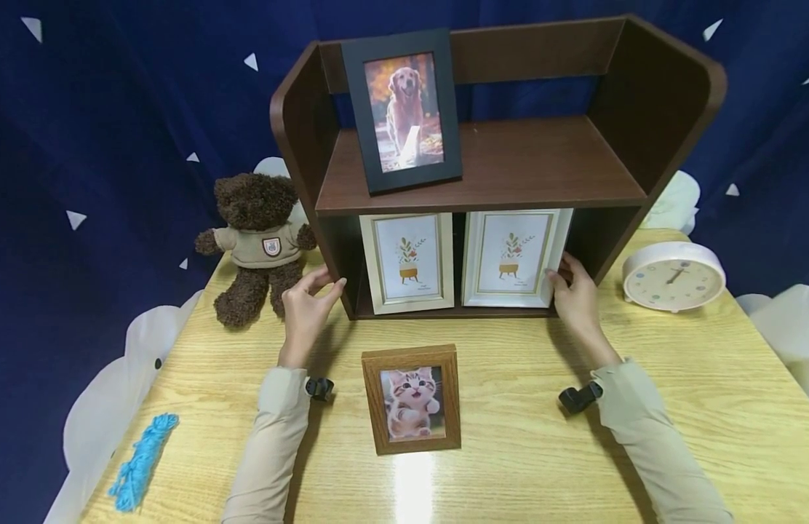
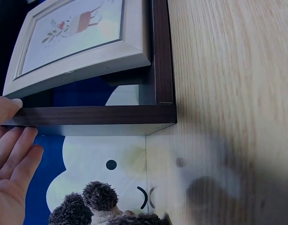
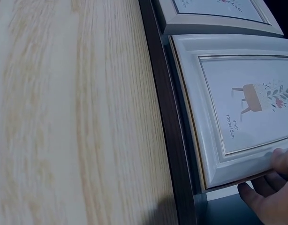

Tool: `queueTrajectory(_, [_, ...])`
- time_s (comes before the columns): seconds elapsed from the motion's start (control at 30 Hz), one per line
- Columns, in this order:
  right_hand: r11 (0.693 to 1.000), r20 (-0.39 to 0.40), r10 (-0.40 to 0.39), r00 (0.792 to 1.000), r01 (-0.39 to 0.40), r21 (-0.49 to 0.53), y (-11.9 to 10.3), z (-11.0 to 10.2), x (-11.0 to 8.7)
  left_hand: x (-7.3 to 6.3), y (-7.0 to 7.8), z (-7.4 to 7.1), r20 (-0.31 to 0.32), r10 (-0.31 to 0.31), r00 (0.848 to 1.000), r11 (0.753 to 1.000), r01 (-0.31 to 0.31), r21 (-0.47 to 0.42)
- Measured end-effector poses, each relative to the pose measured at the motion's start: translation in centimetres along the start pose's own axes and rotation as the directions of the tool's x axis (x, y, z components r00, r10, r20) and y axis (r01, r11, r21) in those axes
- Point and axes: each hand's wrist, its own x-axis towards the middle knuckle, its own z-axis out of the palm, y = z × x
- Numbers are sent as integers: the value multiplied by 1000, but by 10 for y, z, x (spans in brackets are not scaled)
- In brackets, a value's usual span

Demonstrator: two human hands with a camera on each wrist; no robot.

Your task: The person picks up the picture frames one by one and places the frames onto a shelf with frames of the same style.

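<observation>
My left hand (image 1: 308,309) pinches the front edge of the left side panel of a dark brown shelf (image 1: 522,161), thumb inside and fingers outside. On the lower level, a white picture frame (image 1: 470,276) stands at the right; my right hand (image 1: 577,304) grips its right edge, with the thumb on the front and the fingers behind. Beside it stands a cream picture frame (image 1: 447,291), with a similar potted-plant print. A black frame (image 1: 411,182) with a dog photo leans on the upper level. In front of the shelf lies a brown wooden frame (image 1: 452,407) with a kitten picture.
Left of the shelf sits a brown teddy bear (image 1: 254,251) in a beige top. A bundle of blue cord (image 1: 142,462) lies near the table's left edge. To the right stands a white oval clock (image 1: 673,280). Behind hangs a dark blue curtain (image 1: 149,109).
</observation>
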Motion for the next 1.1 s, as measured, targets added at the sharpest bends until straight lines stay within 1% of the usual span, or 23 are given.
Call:
queueTrajectory(0.23, [999, 21, 36, 999, -37, 31, -2, -2, -2, 1, -1, 0, 14, 2, 1000, 1000, -2, -21])
queueTrajectory(0.4, [999, 36, 48, 998, -49, 21, -4, -3, -3, 1, -1, 0, 17, -7, 1000, 1000, 8, -21])
queueTrajectory(0.63, [997, 34, 63, 997, -65, 48, -6, -3, -7, 0, -1, -1, 24, -20, 1000, 1000, 20, -19])
queueTrajectory(0.9, [997, 34, 56, 998, -58, 56, -9, -7, -14, 0, 0, 0, 17, -22, 1000, 1000, 22, -22])
queueTrajectory(1.1, [994, 17, 26, 1000, -28, 104, -12, -8, -21, 0, 0, -1, 17, -22, 1000, 1000, 22, -17])
